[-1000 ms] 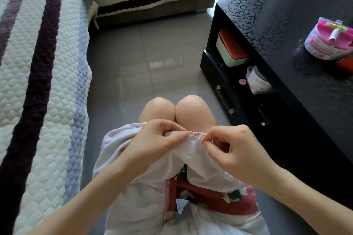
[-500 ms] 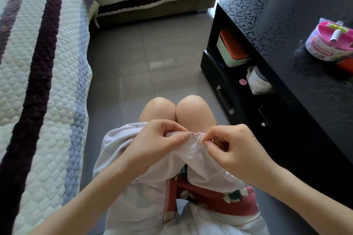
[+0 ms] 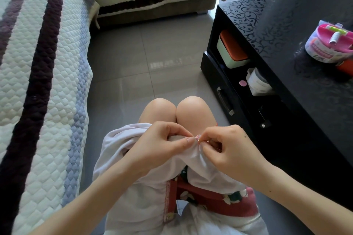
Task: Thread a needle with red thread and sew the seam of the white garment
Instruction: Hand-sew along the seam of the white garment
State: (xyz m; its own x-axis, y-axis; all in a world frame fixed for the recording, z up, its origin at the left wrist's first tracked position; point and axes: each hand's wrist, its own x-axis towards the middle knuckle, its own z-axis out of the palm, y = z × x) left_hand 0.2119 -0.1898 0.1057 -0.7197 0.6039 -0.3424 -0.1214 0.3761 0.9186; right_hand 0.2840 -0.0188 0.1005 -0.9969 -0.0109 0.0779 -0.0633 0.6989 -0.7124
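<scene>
- Head view: a seated person's left hand (image 3: 160,145) and right hand (image 3: 229,150) meet over the lap, just near of two bare knees (image 3: 193,107).
- The white garment (image 3: 133,187) lies draped across the lap, and its bunched edge is lifted to the point where the two hands' fingertips come together.
- The left grip is clenched on the cloth: thumb and forefinger pinch a fold of the garment from the left, with the other fingers curled beneath it.
- The right grip is closed too. Its thumb and forefinger pinch the gathered edge from the right, touching the left fingertips or sitting just beside them.
- A small fleck of red thread (image 3: 198,136) shows at the pinched edge, between the two sets of fingertips. Any needle there is too fine to make out.
- Red patterned clothing (image 3: 210,202) shows under the garment at the near edge.
- A black desk (image 3: 277,25) with a scrolled surface pattern stands to the right. A pink-lidded sewing kit (image 3: 328,44) sits at its far right, well apart from the hands.
- An orange-lidded box (image 3: 232,49) and a white container (image 3: 257,82) sit on the shelf below the desk top.
- A striped quilted sofa cover (image 3: 38,63) fills the left, and grey floor tiles (image 3: 143,63) lie between it and the desk.
</scene>
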